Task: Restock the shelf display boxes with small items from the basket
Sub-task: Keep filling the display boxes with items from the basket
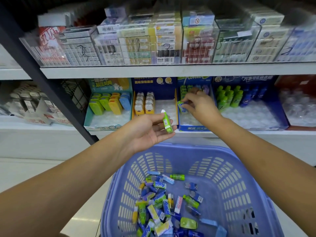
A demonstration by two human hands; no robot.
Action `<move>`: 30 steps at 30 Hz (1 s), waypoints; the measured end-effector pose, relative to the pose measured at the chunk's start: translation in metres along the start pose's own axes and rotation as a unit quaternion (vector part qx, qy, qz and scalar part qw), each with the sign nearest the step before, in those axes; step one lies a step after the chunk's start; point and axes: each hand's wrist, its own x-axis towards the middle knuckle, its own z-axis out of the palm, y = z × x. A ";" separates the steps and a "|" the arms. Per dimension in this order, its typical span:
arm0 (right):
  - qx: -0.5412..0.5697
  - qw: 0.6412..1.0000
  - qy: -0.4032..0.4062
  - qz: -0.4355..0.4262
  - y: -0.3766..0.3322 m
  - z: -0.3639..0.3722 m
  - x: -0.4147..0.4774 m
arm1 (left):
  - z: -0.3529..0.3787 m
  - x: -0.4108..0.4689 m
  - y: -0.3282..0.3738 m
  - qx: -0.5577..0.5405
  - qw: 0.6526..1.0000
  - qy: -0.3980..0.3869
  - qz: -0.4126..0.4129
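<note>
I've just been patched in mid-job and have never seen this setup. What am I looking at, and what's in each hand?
There is no machine here. These are a person's two bare hands, filmed by one wide-angle camera worn on their head, looking forward and down. The left hand, palm up, holds a small green bottle-shaped item. The right hand reaches to the lower shelf and pinches a blue-green pack at the blue display box. Below sits a purple basket with a heap of small packs not yet placed.
</note>
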 end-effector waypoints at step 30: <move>0.256 0.950 0.078 0.164 0.007 -0.050 -0.004 | 0.047 0.051 -0.017 0.358 0.920 -0.009 0.158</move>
